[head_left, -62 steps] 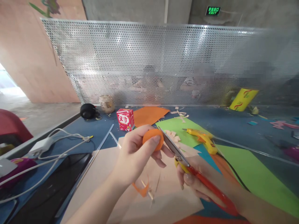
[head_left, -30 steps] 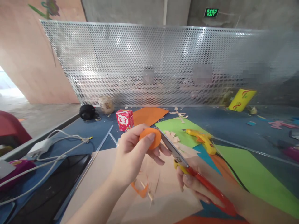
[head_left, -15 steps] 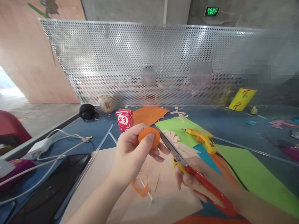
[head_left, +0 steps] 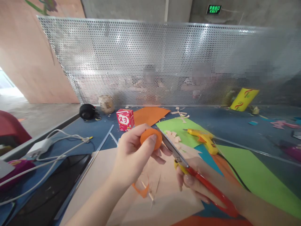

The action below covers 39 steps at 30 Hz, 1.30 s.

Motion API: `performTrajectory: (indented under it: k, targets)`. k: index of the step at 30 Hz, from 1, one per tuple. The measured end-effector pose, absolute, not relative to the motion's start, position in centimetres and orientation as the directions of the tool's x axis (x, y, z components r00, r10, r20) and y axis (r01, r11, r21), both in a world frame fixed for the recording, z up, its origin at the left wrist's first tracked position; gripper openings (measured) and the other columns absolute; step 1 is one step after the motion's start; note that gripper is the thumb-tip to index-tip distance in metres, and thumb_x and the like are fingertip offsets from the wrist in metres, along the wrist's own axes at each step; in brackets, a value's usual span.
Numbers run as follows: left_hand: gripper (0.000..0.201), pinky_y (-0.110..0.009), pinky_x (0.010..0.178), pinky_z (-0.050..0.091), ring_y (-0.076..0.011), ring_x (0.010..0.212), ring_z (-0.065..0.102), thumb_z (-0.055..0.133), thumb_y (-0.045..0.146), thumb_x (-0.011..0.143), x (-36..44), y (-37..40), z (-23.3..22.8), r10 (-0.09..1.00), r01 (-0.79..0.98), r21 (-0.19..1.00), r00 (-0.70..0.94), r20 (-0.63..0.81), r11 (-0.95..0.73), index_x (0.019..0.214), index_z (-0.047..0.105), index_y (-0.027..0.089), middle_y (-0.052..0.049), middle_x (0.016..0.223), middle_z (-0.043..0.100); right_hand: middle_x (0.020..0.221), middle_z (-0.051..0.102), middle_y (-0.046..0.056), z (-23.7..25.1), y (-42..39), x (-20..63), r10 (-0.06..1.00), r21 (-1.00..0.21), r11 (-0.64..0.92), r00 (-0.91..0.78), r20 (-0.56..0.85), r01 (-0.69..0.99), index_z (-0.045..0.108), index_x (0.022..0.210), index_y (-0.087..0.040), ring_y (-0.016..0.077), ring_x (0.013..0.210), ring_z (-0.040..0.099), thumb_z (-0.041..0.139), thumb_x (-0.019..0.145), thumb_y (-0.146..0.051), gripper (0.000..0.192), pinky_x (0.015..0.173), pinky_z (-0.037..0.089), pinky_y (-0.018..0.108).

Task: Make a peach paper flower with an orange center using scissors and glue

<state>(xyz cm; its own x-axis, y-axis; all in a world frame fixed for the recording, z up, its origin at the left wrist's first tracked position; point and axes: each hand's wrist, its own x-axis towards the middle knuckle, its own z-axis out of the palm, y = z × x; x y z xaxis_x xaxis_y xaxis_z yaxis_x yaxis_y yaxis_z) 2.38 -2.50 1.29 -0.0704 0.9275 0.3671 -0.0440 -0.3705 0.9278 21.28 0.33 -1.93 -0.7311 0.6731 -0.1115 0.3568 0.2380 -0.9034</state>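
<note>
Head view: left hand (head_left: 134, 157) pinches a small orange paper disc (head_left: 151, 138) between thumb and fingertips, raised above the table (head_left: 235, 125) so its right edge sits free for the blades. Right hand (head_left: 199, 183) is closed around the red-handled scissors (head_left: 188, 164), fingers through the loops; blade tip meets the disc's right edge. Can't tell whether the blades are parted or closed at the tip. Disc held in the air, not resting on anything, which lets the left hand turn it against the cut. Below it, beige sheet (head_left: 110, 175) catches orange offcuts (head_left: 141, 190). Yellow glue gun (head_left: 203, 139) lies on the green paper (head_left: 246, 169), near the right hand but out of its way. Red carton (head_left: 125, 119) stands further back.
</note>
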Motion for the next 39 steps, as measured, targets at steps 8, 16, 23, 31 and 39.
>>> performTrajectory:
  k: [8, 16, 23, 31, 39]
  targets:
    - [0.016, -0.028, 0.042, 0.055, -0.0178, 0.054, 0.065, 0.051, 0.021, 0.081, 2.3, -2.3, 1.4, 0.936, -0.087, 0.932, -0.051, 0.349, -0.353, 0.066, 0.057, 0.017, 0.000, 0.054, 0.058, 0.058, 0.041, -0.002, -2.2, 0.7, 21.2, 0.639, -0.928, 0.128, -0.745, -0.191, 0.349, 0.048, 0.069, -0.016, 0.0026, 0.032, 0.029, 0.041, 0.068, -0.078, 0.062, 0.029, 0.024, 0.018]
    - [0.013, -0.023, 0.033, 0.051, -0.0179, 0.055, 0.067, 0.060, 0.027, 0.079, 2.2, -1.7, 1.9, 0.886, -0.025, 0.907, -0.227, 0.404, -0.420, 0.075, 0.055, 0.016, 0.000, 0.065, 0.062, 0.050, 0.036, -0.006, -2.7, 0.6, 21.1, 0.733, -0.928, 0.046, -0.643, -0.220, 0.370, 0.046, 0.067, -0.016, 0.0025, 0.031, 0.029, 0.044, 0.067, -0.077, 0.061, 0.030, 0.019, 0.016]
    - [0.013, -0.017, 0.029, 0.041, -0.0126, 0.050, 0.062, 0.063, 0.027, 0.077, 1.7, -0.8, 1.3, 0.863, 0.048, 0.902, -0.273, 0.425, -0.429, 0.078, 0.055, 0.017, 0.001, 0.069, 0.060, 0.056, 0.031, -0.007, -3.7, 1.7, 20.7, 0.760, -0.995, 0.080, -0.649, 0.024, 0.057, 0.050, 0.084, -0.016, 0.0059, 0.045, 0.030, 0.048, 0.079, -0.063, 0.047, 0.045, 0.029, 0.020]
    - [0.016, -0.018, 0.029, 0.036, -0.0109, 0.042, 0.057, 0.053, 0.032, 0.079, 2.2, -0.4, 0.8, 0.943, 0.108, 0.952, -0.144, 0.300, -0.286, 0.083, 0.052, 0.017, 0.003, 0.060, 0.054, 0.055, 0.041, -0.006, -3.6, 2.8, 20.1, 0.850, -0.999, 0.025, -0.526, 0.003, 0.035, 0.050, 0.074, -0.017, 0.0053, 0.042, 0.034, 0.064, 0.071, -0.051, 0.037, 0.040, 0.027, 0.019]
    - [0.021, -0.020, 0.040, 0.041, -0.0150, 0.057, 0.064, 0.045, 0.034, 0.082, 2.3, -0.2, -0.3, 0.971, 0.545, 0.811, 0.213, 0.112, -0.214, 0.081, 0.059, 0.019, -0.003, 0.067, 0.064, 0.065, 0.053, -0.004, -3.1, 3.4, 19.6, 0.896, -0.989, 0.123, -0.437, 0.075, 0.083, 0.050, 0.078, -0.017, 0.0084, 0.045, 0.051, 0.069, 0.064, -0.037, 0.030, 0.041, 0.037, 0.021]
